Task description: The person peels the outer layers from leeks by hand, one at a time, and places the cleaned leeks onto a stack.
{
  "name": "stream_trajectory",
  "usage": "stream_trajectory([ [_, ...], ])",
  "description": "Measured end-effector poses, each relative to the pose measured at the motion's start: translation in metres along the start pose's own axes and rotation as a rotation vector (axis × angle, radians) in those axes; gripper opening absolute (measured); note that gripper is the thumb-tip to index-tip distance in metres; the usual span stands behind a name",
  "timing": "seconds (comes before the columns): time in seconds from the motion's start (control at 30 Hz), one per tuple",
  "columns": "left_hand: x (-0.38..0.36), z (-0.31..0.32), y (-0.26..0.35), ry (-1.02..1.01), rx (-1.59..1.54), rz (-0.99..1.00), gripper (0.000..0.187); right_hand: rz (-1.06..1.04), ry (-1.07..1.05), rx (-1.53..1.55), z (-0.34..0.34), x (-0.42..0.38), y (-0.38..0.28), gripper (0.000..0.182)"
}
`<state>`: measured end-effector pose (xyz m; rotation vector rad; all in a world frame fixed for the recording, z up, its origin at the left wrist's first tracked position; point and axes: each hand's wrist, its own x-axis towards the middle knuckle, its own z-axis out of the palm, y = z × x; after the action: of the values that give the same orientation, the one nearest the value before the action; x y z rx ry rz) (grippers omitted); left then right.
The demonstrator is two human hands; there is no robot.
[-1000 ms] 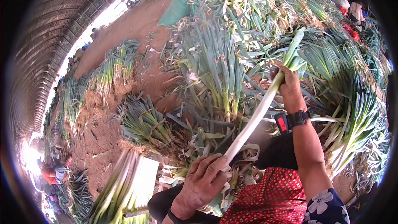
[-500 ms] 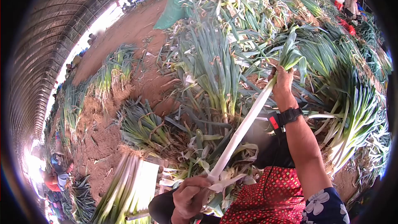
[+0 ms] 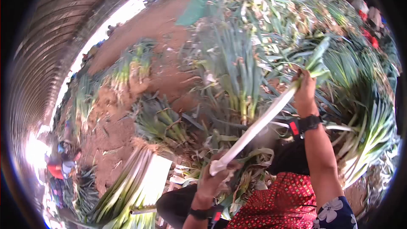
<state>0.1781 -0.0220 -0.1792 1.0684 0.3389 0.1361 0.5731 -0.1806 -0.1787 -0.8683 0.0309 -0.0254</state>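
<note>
A long leek (image 3: 258, 129) with a white stalk slants across the middle. My right hand (image 3: 306, 91) is closed round its green upper part, and folded leaves (image 3: 319, 61) stick out above the fist. The white root end lies in front of my left hand (image 3: 212, 183). Motion smears those fingers, so their grip cannot be made out. Below the hands lie loose leaves and peelings (image 3: 250, 174). A bundle of cleaned leeks (image 3: 127, 178) lies at the lower left beside a white board (image 3: 157, 176).
Heaped leeks (image 3: 241, 68) cover the ground ahead and to the right. More bunches (image 3: 131, 68) lie on brown soil at the left. A green sheet (image 3: 193, 8) is at the back. A person (image 3: 61, 167) is at the far left, near the long curved roof (image 3: 51, 51).
The view has shifted, so most things sit further right. My left hand no longer shows the thin peeled strip and is now behind the leek's root end. My right hand keeps hold of the leek.
</note>
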Motion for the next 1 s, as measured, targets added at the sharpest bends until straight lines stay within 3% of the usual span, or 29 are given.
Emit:
stream_trajectory([
  [0.03, 0.002, 0.025, 0.006, 0.024, -0.122, 0.039, 0.065, -0.281, -0.250, -0.654, -0.034, 0.006, 0.011, 0.010],
  [0.07, 0.005, 0.048, 0.014, 0.069, -0.231, 0.101, 0.061, 0.027, -0.099, -0.176, -0.036, 0.014, 0.024, 0.018],
  [0.1, 0.020, 0.045, 0.006, 0.090, -0.357, 0.044, 0.056, 0.180, -0.110, -0.224, -0.018, -0.010, 0.011, 0.026],
  [0.13, 0.018, 0.052, 0.002, 0.059, -0.054, 0.237, 0.054, 0.247, -0.166, -0.055, -0.007, -0.026, 0.009, 0.030],
  [0.17, 0.018, 0.066, 0.005, 0.193, -0.033, 0.250, 0.055, 0.276, -0.166, -0.124, 0.001, -0.026, 0.008, 0.036],
  [0.2, 0.022, 0.074, 0.007, 0.306, -0.029, 0.256, 0.055, 0.255, -0.012, -0.113, 0.019, -0.034, 0.009, 0.028],
  [0.27, 0.020, 0.076, -0.015, 0.203, -0.239, 0.211, 0.058, 0.185, -0.090, -0.225, -0.098, 0.097, 0.088, 0.032],
  [0.3, 0.029, 0.083, -0.064, 0.183, -0.020, 0.367, 0.051, 0.171, -0.135, -0.242, -0.109, 0.109, 0.096, 0.033],
  [0.33, 0.026, 0.094, -0.067, 0.166, 0.206, 0.506, 0.047, 0.162, -0.173, -0.261, -0.112, 0.111, 0.095, 0.035],
  [0.37, 0.016, 0.086, -0.068, 0.185, 0.212, 0.511, 0.047, 0.204, -0.199, -0.329, -0.118, 0.116, 0.095, 0.034],
  [0.43, -0.028, 0.100, 0.022, -0.040, 0.510, 0.001, 0.057, 0.240, -0.230, -0.399, -0.120, 0.120, 0.100, 0.034],
  [0.5, -0.038, 0.103, 0.023, 0.007, 0.587, 0.016, 0.057, 0.153, -0.327, -0.442, -0.137, 0.134, 0.124, 0.035],
  [0.63, -0.060, 0.084, 0.023, 0.075, 0.716, 0.071, 0.052, 0.172, -0.435, -0.376, -0.117, 0.112, 0.120, 0.031],
  [1.0, -0.105, 0.001, 0.011, 0.143, 1.059, 0.042, 0.034, -0.379, 0.201, -1.167, -0.090, 0.112, 0.062, 0.029],
])
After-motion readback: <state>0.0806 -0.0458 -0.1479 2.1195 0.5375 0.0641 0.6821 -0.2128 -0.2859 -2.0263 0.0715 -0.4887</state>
